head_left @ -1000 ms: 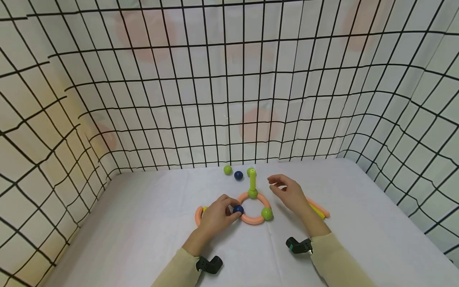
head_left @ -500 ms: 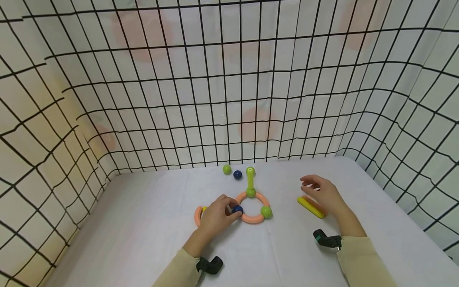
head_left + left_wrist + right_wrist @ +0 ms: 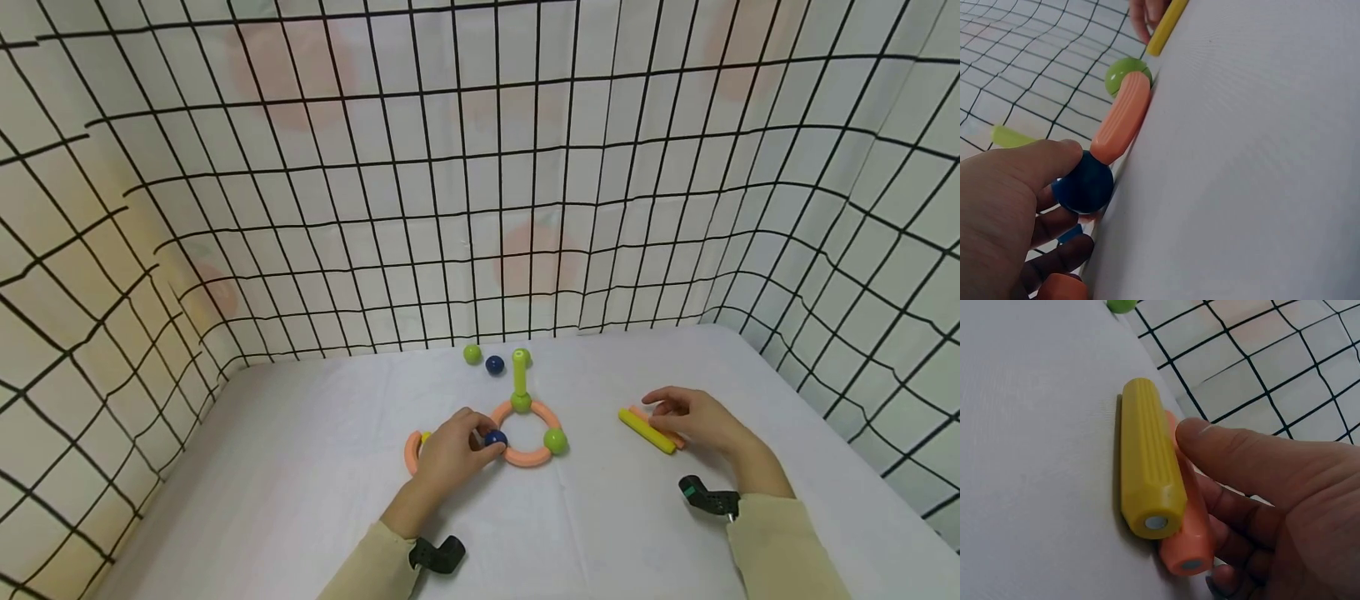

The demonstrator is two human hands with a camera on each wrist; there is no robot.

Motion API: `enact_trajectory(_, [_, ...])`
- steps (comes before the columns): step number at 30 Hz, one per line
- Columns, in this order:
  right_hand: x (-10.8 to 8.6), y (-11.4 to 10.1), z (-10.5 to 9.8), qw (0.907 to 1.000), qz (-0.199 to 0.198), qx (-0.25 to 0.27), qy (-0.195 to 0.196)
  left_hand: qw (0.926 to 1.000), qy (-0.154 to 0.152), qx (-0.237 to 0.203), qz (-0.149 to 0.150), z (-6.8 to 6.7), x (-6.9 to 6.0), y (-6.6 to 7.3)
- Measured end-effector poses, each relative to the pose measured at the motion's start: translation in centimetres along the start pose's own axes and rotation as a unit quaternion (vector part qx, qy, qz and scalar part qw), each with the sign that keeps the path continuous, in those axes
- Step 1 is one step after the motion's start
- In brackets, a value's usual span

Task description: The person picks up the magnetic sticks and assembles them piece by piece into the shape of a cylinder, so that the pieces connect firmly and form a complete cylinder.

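Observation:
My left hand (image 3: 452,450) pinches a dark blue ball (image 3: 1087,182) between thumb and fingers. That ball belongs to a ring of curved orange magnetic rods (image 3: 528,458), with a green ball (image 3: 555,441) at its right and another green ball (image 3: 521,402) at the back. From the back ball a light green rod (image 3: 519,375) stands upright. My right hand (image 3: 697,417) is at a straight orange rod (image 3: 1191,540), its thumb close over it and its fingers loosely bent; a firm grip is not visible. A yellow rod (image 3: 1150,456) lies against the orange one.
Behind the ring lie a green ball (image 3: 472,354), a blue ball (image 3: 494,365) and another green ball (image 3: 527,358), partly hidden. A curved orange piece (image 3: 412,454) and a yellow piece (image 3: 425,437) sit left of my left hand. Black-gridded cloth walls (image 3: 465,183) enclose the white table (image 3: 300,467).
My right hand has moved right from beside the ring, then lowered to the orange and yellow rods. The left hand keeps holding the blue ball in place.

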State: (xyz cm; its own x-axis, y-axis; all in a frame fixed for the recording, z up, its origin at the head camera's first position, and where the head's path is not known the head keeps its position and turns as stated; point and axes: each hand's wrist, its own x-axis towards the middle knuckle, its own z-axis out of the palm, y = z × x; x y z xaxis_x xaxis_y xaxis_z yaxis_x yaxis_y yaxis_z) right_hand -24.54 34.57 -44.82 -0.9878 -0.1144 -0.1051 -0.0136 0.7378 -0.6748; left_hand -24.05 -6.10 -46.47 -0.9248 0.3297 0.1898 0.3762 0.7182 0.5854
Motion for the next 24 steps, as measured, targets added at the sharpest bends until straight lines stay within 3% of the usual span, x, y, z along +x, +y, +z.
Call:
enact_trajectory(8, [0.2, 0.3, 0.3, 0.9995, -0.012, -0.027, 0.007, 0.9999, 0.002, -0.006, 0.011, 0.0, 0.0, -0.1])
enact_trajectory(16, [0.6, 0.1, 1.0, 0.9959, 0.005, -0.076, 0.048, 0.9997, 0.002, -0.013, 0.019, 0.0, -0.1, -0.2])
enact_trajectory(24, [0.2, 0.0, 1.2, 0.9953, 0.024, -0.065, 0.068, 0.9995, -0.013, -0.017, 0.023, -0.4, -0.1, -0.2])
